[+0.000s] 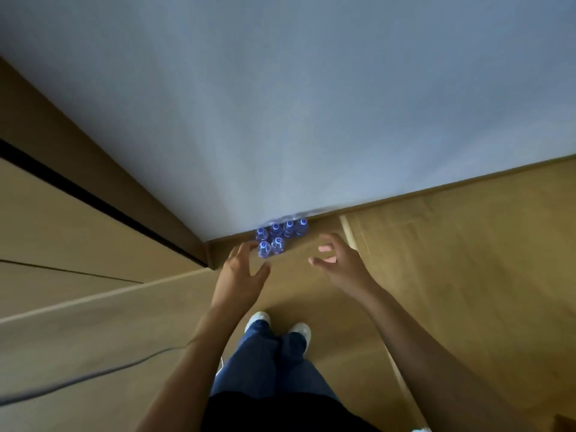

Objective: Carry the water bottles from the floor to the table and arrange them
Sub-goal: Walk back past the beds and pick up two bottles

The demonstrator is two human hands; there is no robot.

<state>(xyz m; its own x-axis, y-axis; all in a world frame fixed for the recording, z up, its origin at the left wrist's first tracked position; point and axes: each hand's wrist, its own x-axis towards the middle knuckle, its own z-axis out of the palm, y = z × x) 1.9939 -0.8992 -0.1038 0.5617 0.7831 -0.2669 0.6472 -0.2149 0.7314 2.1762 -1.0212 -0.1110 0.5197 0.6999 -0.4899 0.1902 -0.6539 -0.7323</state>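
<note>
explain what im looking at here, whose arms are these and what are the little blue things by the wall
There is no machine here. This is one picture from a wide-angle camera worn on a person's head, looking forward and down, so the wall and floor look bent.

The two bare arms are that person's own. The left hand and the right hand are both open with fingers spread, and neither holds anything. Below them you see the person's jeans and light shoes on the wooden floor.

The blue things are the caps of six water bottles, seen from above. They stand upright on the floor against the pale wall, four in the back row and two in front. The left hand is nearest the front pair.

A grey cable crosses the lower left.
</note>
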